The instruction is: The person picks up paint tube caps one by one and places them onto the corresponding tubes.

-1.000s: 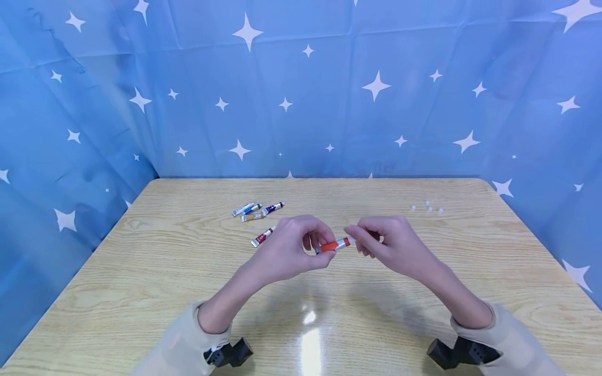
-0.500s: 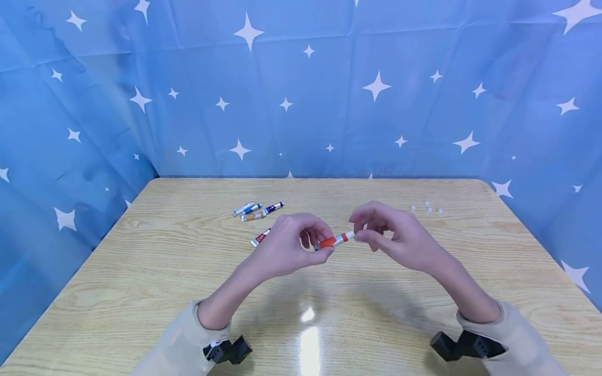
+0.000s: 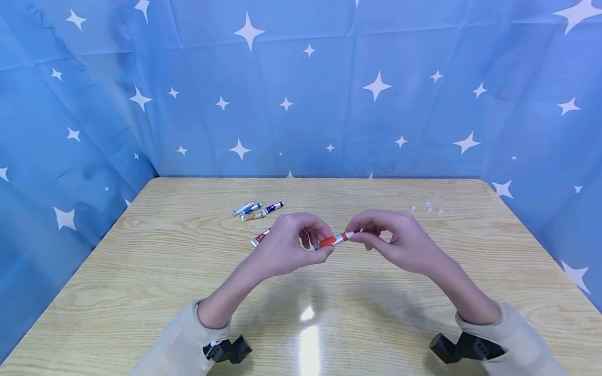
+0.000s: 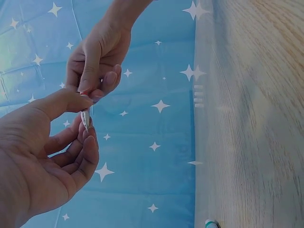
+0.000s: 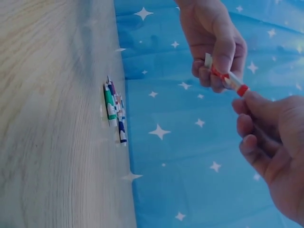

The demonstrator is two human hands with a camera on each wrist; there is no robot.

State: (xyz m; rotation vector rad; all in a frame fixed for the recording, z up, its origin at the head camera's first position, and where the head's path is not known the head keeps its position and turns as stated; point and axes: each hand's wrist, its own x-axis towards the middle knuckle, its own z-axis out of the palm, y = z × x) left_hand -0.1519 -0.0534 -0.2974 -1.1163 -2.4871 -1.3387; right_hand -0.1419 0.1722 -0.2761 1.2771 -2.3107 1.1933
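An orange-red and silver paint tube (image 3: pixel 336 240) is held up above the table, slanting slightly upward to the right. My left hand (image 3: pixel 293 245) pinches its body near the flat crimped end between thumb and fingers. At the opposite end, my right hand (image 3: pixel 397 240) pinches the white cap with thumb and forefinger, and the fingertips hide most of it. From the right wrist, the tube (image 5: pixel 232 81) spans both hands, its red band right at the right thumb.
Several paint tubes lie left of centre, among them a purple one (image 3: pixel 274 208), an ochre one (image 3: pixel 254 216) and a dark red one (image 3: pixel 260 237) partly behind the left hand. Several small white caps (image 3: pixel 429 210) sit at the back right. A blue starry curtain (image 3: pixel 320 104) hangs behind the table.
My right hand lifted away with its fingers opened half a second ago, baring the white cap, and has come back down to pinch it. My left hand has barely moved.
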